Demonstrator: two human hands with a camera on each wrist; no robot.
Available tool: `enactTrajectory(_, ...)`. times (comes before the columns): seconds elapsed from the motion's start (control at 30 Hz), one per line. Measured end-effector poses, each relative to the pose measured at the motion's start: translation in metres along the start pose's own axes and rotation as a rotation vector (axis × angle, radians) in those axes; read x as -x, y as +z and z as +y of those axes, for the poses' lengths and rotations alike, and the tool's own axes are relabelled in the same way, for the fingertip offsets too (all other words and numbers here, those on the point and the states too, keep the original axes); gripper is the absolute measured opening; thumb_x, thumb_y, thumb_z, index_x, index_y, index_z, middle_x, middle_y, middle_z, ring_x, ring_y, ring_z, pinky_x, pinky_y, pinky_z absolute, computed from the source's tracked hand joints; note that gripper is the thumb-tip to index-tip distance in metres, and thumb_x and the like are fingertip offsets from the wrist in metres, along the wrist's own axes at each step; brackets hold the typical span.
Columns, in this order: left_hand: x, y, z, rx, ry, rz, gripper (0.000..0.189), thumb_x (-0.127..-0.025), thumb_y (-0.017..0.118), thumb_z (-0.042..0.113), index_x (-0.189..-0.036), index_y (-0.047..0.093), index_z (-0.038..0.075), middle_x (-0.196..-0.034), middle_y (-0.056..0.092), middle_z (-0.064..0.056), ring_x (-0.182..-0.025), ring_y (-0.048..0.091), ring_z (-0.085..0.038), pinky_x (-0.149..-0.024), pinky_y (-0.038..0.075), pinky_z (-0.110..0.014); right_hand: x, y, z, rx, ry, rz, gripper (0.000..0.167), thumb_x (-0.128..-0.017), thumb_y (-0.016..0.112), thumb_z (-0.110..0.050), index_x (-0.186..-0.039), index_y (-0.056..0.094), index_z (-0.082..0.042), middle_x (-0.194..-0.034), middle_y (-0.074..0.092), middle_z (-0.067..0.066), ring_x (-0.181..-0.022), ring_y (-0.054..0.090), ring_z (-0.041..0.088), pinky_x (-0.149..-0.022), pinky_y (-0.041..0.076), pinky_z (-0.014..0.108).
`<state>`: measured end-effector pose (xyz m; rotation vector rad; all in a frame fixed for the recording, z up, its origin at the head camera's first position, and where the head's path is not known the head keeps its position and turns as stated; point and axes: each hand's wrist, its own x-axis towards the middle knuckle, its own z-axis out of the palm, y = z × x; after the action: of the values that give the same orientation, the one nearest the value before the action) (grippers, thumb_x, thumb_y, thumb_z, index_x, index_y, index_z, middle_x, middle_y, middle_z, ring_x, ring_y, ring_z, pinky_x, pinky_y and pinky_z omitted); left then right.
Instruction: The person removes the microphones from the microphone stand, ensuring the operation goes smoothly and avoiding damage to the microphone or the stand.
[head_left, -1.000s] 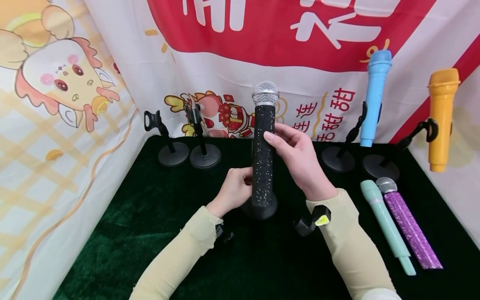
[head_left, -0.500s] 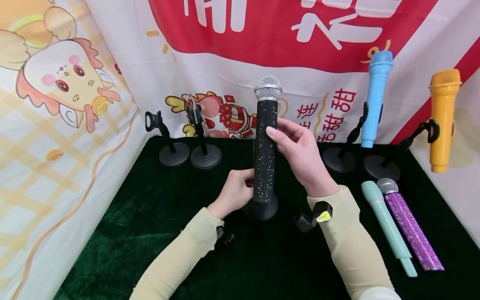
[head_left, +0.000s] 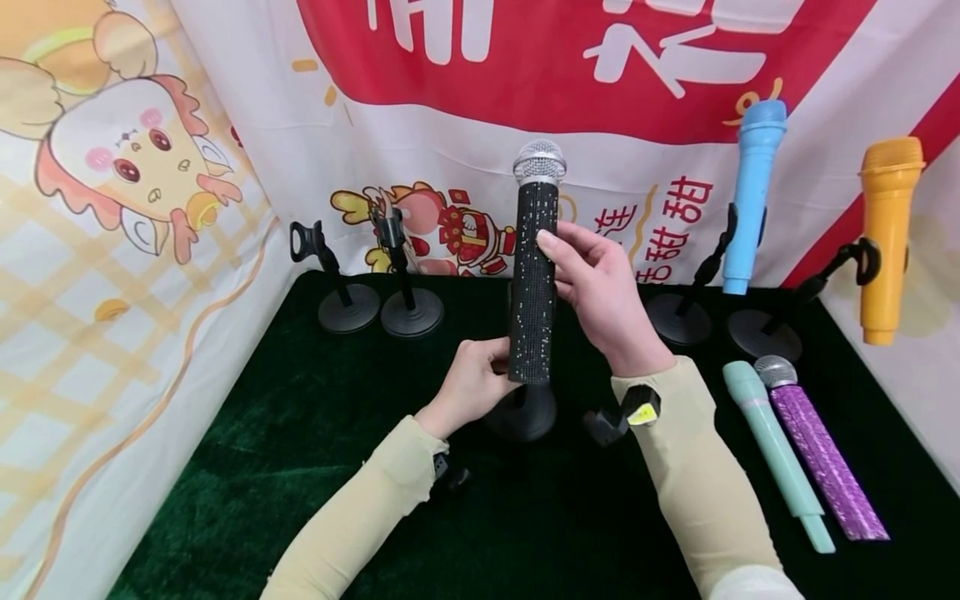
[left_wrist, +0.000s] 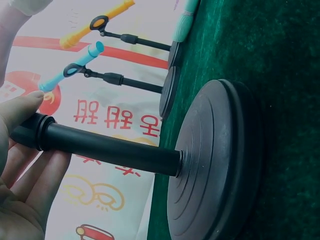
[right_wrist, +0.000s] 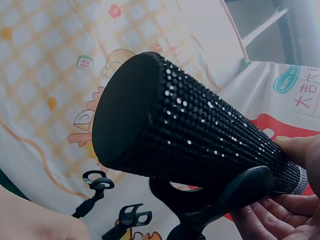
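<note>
In the head view, a black rhinestone-studded microphone with a silver mesh head stands nearly upright at the middle. My right hand holds its upper body between thumb and fingers. My left hand grips the top of a desk stand's black pole, whose round base rests on the green cloth. In the right wrist view, the stand's clip lies against the underside of the microphone, and the flat bottom end sticks out past it.
Two bare stands are at the back left. At the back right, stands carry a blue microphone and an orange microphone. A mint microphone and a purple glitter microphone lie on the cloth at right.
My right hand and the black microphone have moved upward, so the bottom end now sits higher above the stand's base. My left hand has stayed at the pole.
</note>
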<state>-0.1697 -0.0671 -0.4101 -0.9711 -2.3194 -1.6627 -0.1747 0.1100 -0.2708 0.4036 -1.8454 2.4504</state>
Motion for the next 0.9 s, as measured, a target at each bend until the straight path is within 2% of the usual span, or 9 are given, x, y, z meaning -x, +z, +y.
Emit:
enactTrajectory(0.2, 0.0001, 0.0010, 0.0011, 0.022, -0.016, -0.014, 0.024, -0.092, 0.078, 0.009, -0.115, 0.076, 0.012, -0.109, 0.075, 0.005, -0.099, 0.070, -0.005, -0.084, 0.059, -0.027, -0.0051, -0.0001, -0.0038, -0.034, -0.005, 0.007, 0.039, -0.100, 0.067, -0.018, -0.131, 0.061, 0.005, -0.115, 0.062, 0.017, -0.087, 0.069, 0.020, -0.078, 0.060, 0.029)
enactTrajectory(0.5, -0.0013, 0.0001, 0.0031, 0.010, 0.006, -0.029, 0.026, -0.092, 0.077, 0.008, -0.118, 0.074, 0.010, -0.112, 0.074, 0.001, -0.099, 0.070, -0.006, -0.084, 0.058, -0.026, -0.0059, -0.0023, -0.0069, 0.008, -0.048, -0.028, 0.038, -0.099, 0.068, -0.012, -0.131, 0.061, 0.006, -0.111, 0.064, 0.017, -0.094, 0.065, 0.023, -0.079, 0.060, 0.032)
enactTrajectory(0.67, -0.0018, -0.0006, 0.0040, 0.010, 0.018, -0.046, 0.030, -0.092, 0.077, 0.006, -0.122, 0.072, 0.009, -0.114, 0.074, -0.001, -0.099, 0.071, -0.007, -0.083, 0.058, -0.026, -0.0063, -0.0049, -0.0050, 0.008, -0.029, -0.037, 0.038, -0.098, 0.069, -0.012, -0.131, 0.061, 0.007, -0.111, 0.065, 0.017, -0.094, 0.065, 0.022, -0.076, 0.060, 0.030)
enactTrajectory(0.9, -0.0008, -0.0010, 0.0030, 0.013, 0.011, -0.030, 0.032, -0.092, 0.077, 0.006, -0.123, 0.071, 0.010, -0.114, 0.074, 0.001, -0.098, 0.070, -0.006, -0.083, 0.059, -0.026, -0.0072, -0.0053, -0.0009, 0.009, -0.020, -0.041, 0.040, -0.098, 0.069, -0.013, -0.132, 0.060, 0.006, -0.114, 0.064, 0.018, -0.096, 0.065, 0.023, -0.078, 0.060, 0.032)
